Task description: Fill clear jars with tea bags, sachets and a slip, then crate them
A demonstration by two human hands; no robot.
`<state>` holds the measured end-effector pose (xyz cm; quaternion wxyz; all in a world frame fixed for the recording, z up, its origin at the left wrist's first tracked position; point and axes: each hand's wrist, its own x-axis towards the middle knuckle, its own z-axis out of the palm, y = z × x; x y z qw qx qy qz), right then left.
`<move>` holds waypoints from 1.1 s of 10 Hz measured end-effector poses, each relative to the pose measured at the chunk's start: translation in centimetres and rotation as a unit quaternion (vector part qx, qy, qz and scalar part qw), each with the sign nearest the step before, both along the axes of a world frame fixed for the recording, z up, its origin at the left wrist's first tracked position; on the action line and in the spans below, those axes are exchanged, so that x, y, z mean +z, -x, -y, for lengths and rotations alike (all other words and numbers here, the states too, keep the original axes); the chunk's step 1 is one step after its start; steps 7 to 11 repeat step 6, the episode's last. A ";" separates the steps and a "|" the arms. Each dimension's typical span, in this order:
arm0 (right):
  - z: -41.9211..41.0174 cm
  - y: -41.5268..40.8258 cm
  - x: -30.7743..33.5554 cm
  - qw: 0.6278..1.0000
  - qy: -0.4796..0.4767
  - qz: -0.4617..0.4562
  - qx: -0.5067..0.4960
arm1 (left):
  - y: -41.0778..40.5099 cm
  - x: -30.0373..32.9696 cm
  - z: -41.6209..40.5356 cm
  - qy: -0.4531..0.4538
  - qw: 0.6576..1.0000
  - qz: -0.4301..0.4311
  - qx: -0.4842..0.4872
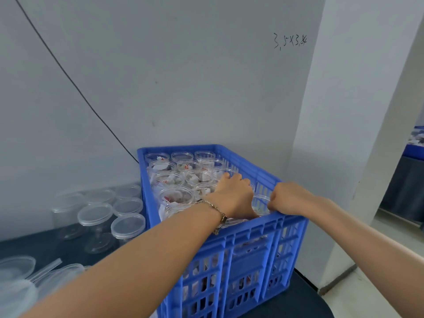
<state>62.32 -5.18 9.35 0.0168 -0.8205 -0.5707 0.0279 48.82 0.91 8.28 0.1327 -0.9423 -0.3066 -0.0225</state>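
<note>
Head view: a blue crate is seen standing on a dark surface against a pale wall, packed with rows of open clear jars in which white and red-marked packets can be made out. Both hands are reached into its near right corner. One jar lies between them, just inside the near rim. The left hand, a bracelet at its wrist, is laid over the jar tops, fingers curled downward; what they grip cannot be told. The right hand is curled at that jar's rim. Lidded empty jars are grouped left of the crate.
</note>
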 end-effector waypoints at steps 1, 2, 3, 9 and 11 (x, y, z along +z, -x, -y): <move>0.2 -0.4 0.2 0.999 0.036 -0.023 0.021 | 0.9 1.0 0.7 0.067 0.998 -0.009 0.007; 0.4 -0.5 0.3 0.998 0.003 -0.044 0.033 | 2.4 2.0 0.8 0.155 0.988 0.001 0.010; 0.9 -0.1 0.3 0.995 -0.081 -0.053 0.039 | 6.2 3.6 1.1 0.226 0.971 0.073 0.012; -0.8 11.3 1.1 0.950 -0.271 -0.066 0.142 | 20.3 5.4 0.5 0.194 0.965 0.133 0.115; -0.8 11.3 1.1 0.950 -0.271 -0.066 0.142 | 20.3 5.4 0.5 0.194 0.965 0.133 0.115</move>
